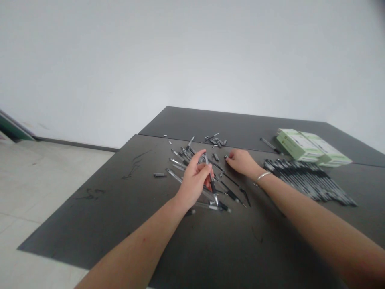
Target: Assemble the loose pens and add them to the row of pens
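My left hand (pixel 195 176) is closed around a gel pen (pixel 213 186), which has a black grip and its silvery tip pointing down toward me. A loose pile of pen parts (pixel 177 165), with clear barrels and black grips, lies under and around that hand. To the right, my right hand (pixel 242 161) pinches a small dark pen cap (pixel 226 157) just above the table. Its other fingers curl inward and are partly hidden. A loose cap (pixel 215 157) lies between the hands, and a thin refill (pixel 227 176) stretches across the pile.
A row of capped pens (pixel 309 180) lies side by side on the right. Behind it stand two green-and-white boxes (pixel 300 146), with a single pen (pixel 270 145) to their left. More caps (pixel 218 141) are heaped farther back on the dark table (pixel 120 212). Another cap (pixel 159 175) lies at left.
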### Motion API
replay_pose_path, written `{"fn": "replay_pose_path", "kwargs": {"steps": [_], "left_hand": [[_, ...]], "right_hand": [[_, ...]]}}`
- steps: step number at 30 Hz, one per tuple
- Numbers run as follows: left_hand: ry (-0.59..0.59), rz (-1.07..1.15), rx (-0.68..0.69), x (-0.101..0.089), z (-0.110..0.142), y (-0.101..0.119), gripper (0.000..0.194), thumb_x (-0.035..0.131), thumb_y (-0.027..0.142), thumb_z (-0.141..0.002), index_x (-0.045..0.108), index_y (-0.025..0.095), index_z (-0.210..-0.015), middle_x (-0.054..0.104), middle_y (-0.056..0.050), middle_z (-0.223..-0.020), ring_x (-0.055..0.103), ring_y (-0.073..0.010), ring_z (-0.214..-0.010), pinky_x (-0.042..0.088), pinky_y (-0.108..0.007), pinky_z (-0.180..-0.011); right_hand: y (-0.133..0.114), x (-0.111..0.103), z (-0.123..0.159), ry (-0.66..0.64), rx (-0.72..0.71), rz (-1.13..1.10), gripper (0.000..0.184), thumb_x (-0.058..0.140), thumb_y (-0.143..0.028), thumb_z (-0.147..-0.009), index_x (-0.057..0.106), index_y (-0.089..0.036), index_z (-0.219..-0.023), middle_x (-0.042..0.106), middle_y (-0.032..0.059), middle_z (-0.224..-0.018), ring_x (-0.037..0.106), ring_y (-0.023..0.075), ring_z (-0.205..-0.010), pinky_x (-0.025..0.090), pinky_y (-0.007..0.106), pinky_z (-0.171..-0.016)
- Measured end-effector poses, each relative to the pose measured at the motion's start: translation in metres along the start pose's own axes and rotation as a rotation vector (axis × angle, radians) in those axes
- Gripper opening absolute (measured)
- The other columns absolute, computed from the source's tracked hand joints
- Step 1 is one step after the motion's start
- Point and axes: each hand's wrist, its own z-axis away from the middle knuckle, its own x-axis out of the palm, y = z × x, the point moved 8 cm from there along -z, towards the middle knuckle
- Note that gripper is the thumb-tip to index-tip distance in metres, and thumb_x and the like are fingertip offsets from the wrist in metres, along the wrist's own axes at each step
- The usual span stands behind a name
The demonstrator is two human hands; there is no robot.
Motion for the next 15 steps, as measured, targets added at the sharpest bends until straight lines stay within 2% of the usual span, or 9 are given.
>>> {"fn": "replay_pose_path", "kwargs": {"steps": [3, 6, 8, 10, 12, 13, 15], "left_hand": [[-0.019, -0.011, -0.001, 0.001, 0.000, 0.000, 0.055, 0.058, 0.030, -0.083, 0.038, 0.021, -0.134, 0.057, 0.005, -0.061, 0.045, -0.0069, -0.042, 0.036, -0.017, -0.038], [-0.041, -0.011, -0.016, 0.003, 0.001, -0.001, 0.055, 0.059, 0.029, -0.083, 0.039, 0.022, -0.134, 0.056, 0.005, -0.061, 0.044, -0.0062, -0.042, 0.034, -0.016, -0.038], [-0.070, -0.014, -0.036, 0.007, 0.003, -0.001, 0.054, 0.059, 0.028, -0.083, 0.041, 0.022, -0.133, 0.055, 0.005, -0.060, 0.044, -0.0057, -0.041, 0.034, -0.016, -0.039], [-0.111, -0.020, -0.063, 0.013, 0.007, -0.001, 0.053, 0.059, 0.028, -0.083, 0.042, 0.022, -0.132, 0.055, 0.005, -0.060, 0.043, -0.0056, -0.041, 0.035, -0.016, -0.039], [-0.159, -0.031, -0.091, 0.021, 0.011, -0.001, 0.052, 0.058, 0.027, -0.082, 0.042, 0.022, -0.132, 0.055, 0.005, -0.060, 0.044, -0.0061, -0.041, 0.036, -0.016, -0.039], [-0.184, -0.043, -0.101, 0.024, 0.013, -0.001, 0.052, 0.058, 0.026, -0.082, 0.042, 0.022, -0.132, 0.055, 0.005, -0.059, 0.044, -0.0062, -0.041, 0.036, -0.016, -0.039], [-0.232, -0.071, -0.120, 0.031, 0.017, -0.001, 0.051, 0.057, 0.025, -0.082, 0.043, 0.021, -0.131, 0.055, 0.005, -0.059, 0.042, -0.0061, -0.040, 0.035, -0.017, -0.039]], "right_hand": [[-0.003, -0.007, 0.007, 0.014, -0.011, -0.055, 0.020, 0.054, -0.026, -0.077, 0.069, -0.013, -0.071, 0.072, 0.0150, -0.077, 0.066, 0.0250, -0.081, 0.043, 0.029, -0.071], [-0.007, -0.018, 0.021, 0.048, -0.010, -0.148, 0.020, 0.053, -0.029, -0.077, 0.067, -0.014, -0.075, 0.070, 0.0109, -0.073, 0.064, 0.0226, -0.076, 0.043, 0.028, -0.067], [-0.011, -0.025, 0.034, 0.051, -0.010, -0.240, 0.023, 0.049, -0.032, -0.080, 0.065, -0.016, -0.076, 0.067, 0.0061, -0.067, 0.062, 0.0179, -0.064, 0.043, 0.026, -0.059], [-0.017, -0.028, 0.050, 0.023, -0.011, -0.380, 0.027, 0.041, -0.034, -0.084, 0.059, -0.017, -0.074, 0.063, 0.0017, -0.060, 0.054, 0.0120, -0.047, 0.040, 0.023, -0.047], [-0.025, -0.026, 0.066, -0.076, 0.010, -0.913, 0.024, 0.043, -0.036, -0.083, 0.052, -0.018, -0.069, 0.059, 0.0000, -0.056, 0.042, 0.0089, -0.036, 0.032, 0.022, -0.037], [-0.030, -0.026, 0.073, -0.116, 0.003, -1.105, 0.022, 0.047, -0.036, -0.082, 0.050, -0.019, -0.069, 0.058, -0.0008, -0.057, 0.039, 0.0078, -0.034, 0.030, 0.022, -0.035], [-0.038, -0.028, 0.085, -0.153, 0.005, -1.333, 0.018, 0.051, -0.034, -0.080, 0.050, -0.019, -0.072, 0.058, -0.0008, -0.060, 0.039, 0.0073, -0.034, 0.029, 0.021, -0.034]]}}
